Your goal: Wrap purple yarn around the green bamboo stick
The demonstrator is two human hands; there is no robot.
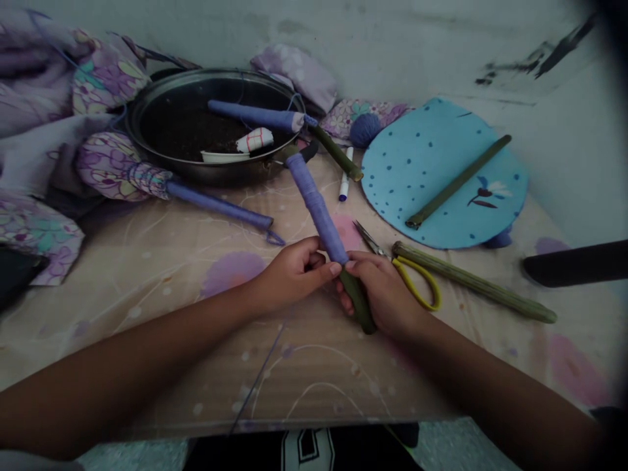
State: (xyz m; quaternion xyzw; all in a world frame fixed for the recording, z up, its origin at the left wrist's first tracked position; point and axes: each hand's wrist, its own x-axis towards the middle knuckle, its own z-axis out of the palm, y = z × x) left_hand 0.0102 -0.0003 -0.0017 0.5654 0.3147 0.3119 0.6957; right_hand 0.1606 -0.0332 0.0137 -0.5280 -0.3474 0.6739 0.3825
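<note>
My left hand (292, 273) and my right hand (381, 288) meet at the middle of the table on a green stick partly wound with purple yarn (318, 209). The left hand's fingers pinch the stick where the purple winding ends. The right hand wraps round the bare green lower end. A thin purple thread (259, 378) runs from the hands toward the table's near edge.
Yellow-handled scissors (415, 278) and a bare green stick (473, 281) lie right of my hands. A blue dotted fan-shaped sheet (432, 157) carries another stick. A metal basin (157, 104) at the back holds a wrapped stick. Flowered cloth bundles (118, 167), a marker (345, 183) and a yarn ball (364, 129) lie around.
</note>
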